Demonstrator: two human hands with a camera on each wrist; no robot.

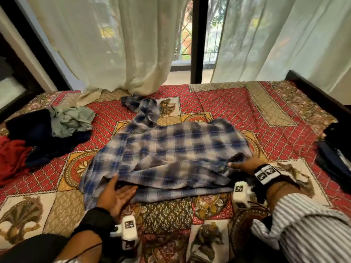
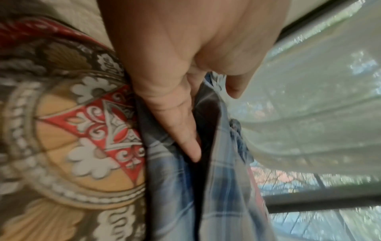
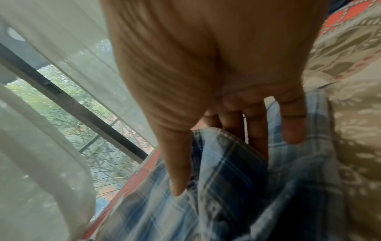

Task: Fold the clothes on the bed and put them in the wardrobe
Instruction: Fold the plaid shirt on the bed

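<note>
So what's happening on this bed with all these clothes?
A person is folding a blue-and-white plaid shirt spread on the red patterned bedspread. The left hand slides under its near edge; the right hand holds the right side. A heap of dark, green and red clothes waits unfolded at the left.

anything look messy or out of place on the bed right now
The plaid shirt lies rumpled, one sleeve twisted up toward the curtain, whose hem spills onto the bedspread. A pile of unfolded clothes sits at the left.
</note>
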